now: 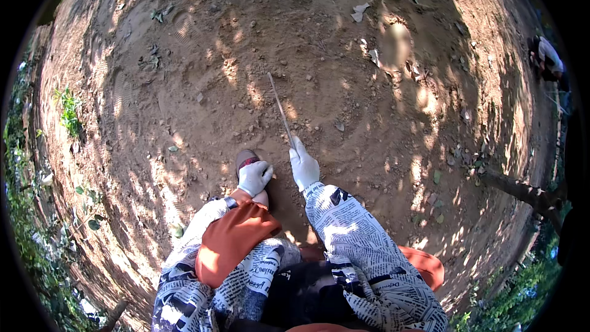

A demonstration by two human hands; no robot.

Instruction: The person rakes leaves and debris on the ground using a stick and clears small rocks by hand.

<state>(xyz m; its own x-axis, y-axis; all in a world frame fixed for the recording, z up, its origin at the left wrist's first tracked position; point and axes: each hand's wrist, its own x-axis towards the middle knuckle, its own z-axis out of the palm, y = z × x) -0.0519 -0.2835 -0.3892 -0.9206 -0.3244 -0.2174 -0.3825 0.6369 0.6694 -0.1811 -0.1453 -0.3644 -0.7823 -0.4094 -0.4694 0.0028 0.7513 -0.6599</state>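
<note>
My right hand [305,168], in a white glove, grips the near end of a thin, straight stick or rod [280,106]. The rod points away from me, its far tip at or just above the brown soil [207,101]; contact is hard to judge. My left hand [253,178], also white-gloved, is curled in front of my lower leg, just above a dark shoe [246,159] with a red patch. Nothing shows in its fingers. Orange-red shorts [237,244] cover my bent left knee, between sleeves with newspaper-style print [364,235].
Dry leaves [359,11] and small clods are scattered over the sun-dappled ground. A green plant [69,113] grows at the left. At right, a tree branch [516,189] reaches inward over the soil. Another person [547,57] crouches at the far right.
</note>
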